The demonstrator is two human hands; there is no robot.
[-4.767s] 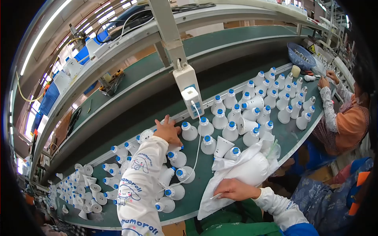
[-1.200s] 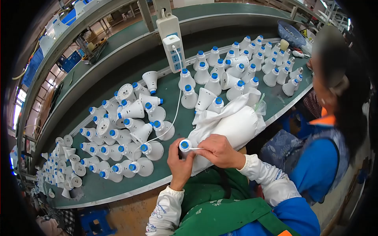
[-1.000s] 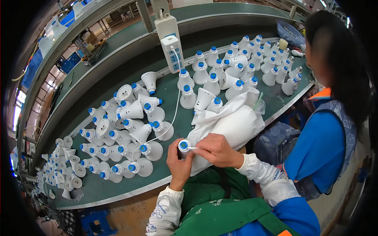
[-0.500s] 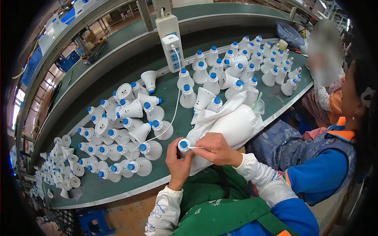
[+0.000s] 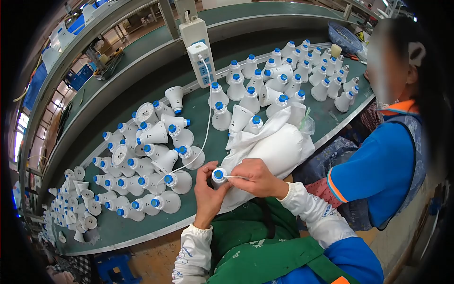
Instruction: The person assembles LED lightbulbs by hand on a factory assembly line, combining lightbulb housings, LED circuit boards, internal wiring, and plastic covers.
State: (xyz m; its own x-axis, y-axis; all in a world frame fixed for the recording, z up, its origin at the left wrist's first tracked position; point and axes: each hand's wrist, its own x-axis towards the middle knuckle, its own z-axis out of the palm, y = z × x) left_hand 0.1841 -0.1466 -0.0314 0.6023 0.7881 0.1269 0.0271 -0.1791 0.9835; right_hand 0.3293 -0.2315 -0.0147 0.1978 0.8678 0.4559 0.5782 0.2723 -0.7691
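Note:
My left hand is closed around a white bulb housing with its blue-capped end facing up. My right hand pinches a thin white stick, whose tip meets the side of the blue cap; its exact kind is too small to make out. A bulging white plastic bag lies just beyond my right hand. Blue-capped bulb housings rest on their sides near my left hand.
More housings stand upright on the green table. A power strip with a plugged-in charger and white cable rises behind. A blue basket sits far right. A co-worker in blue is at my right.
The co-worker at the right has leaned forward and inward. My view has shifted slightly; both hands keep their hold on the bulb housing and the stick.

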